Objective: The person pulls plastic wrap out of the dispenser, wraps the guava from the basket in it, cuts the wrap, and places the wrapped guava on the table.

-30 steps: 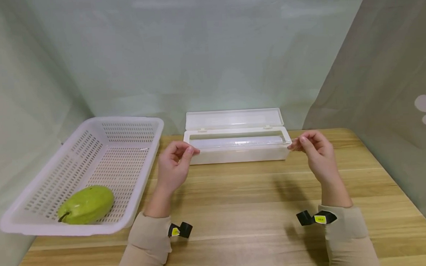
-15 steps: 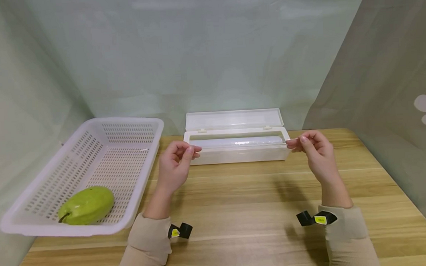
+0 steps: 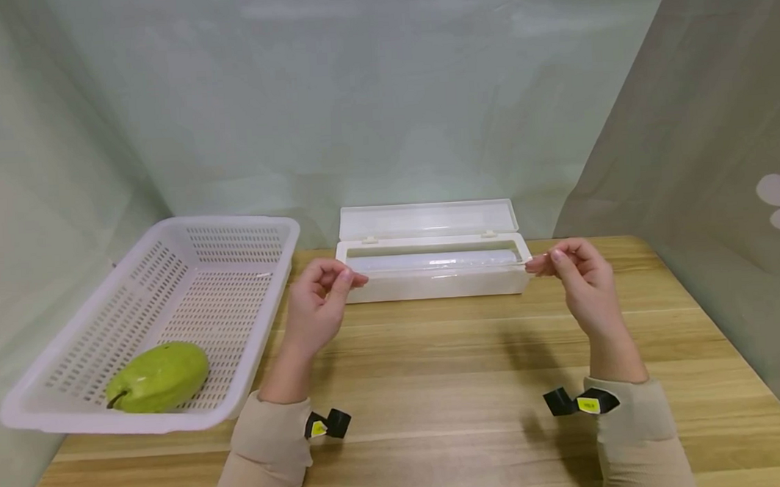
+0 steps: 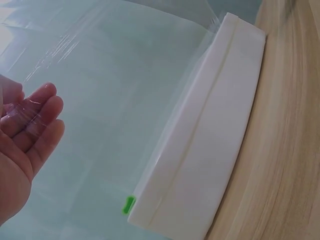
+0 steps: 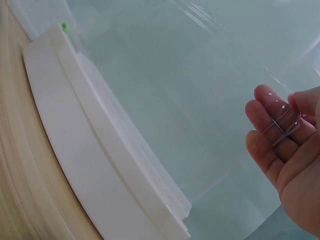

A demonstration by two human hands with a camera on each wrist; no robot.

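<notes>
A white cling film dispenser [image 3: 432, 285] stands at the back of the table, its lid [image 3: 427, 219] raised on two hinges. Inside lies a pale roll of film [image 3: 424, 260]. My left hand [image 3: 318, 299] pinches one corner of the clear cling film [image 4: 57, 52] between thumb and index finger. At the opposite corner my right hand [image 3: 584, 281] pinches the same sheet, with film lying over its fingers [image 5: 267, 112]. The sheet spans the gap between both hands and runs back to the box. In the left wrist view, a small green piece [image 4: 129, 205] sticks out at the dispenser's end.
On the left stands a white perforated plastic basket [image 3: 280, 301] holding a green pear-shaped fruit [image 3: 162, 377] with a dark stem. A pale curtain [image 3: 396, 111] hangs right behind the dispenser. The wooden table [image 3: 431, 388] ends at the right against another curtain.
Both hands stay nearly in place, still pinching the film. The glints on the sheet have shifted slightly in front of the box. Basket, fruit and dispenser are unmoved.
</notes>
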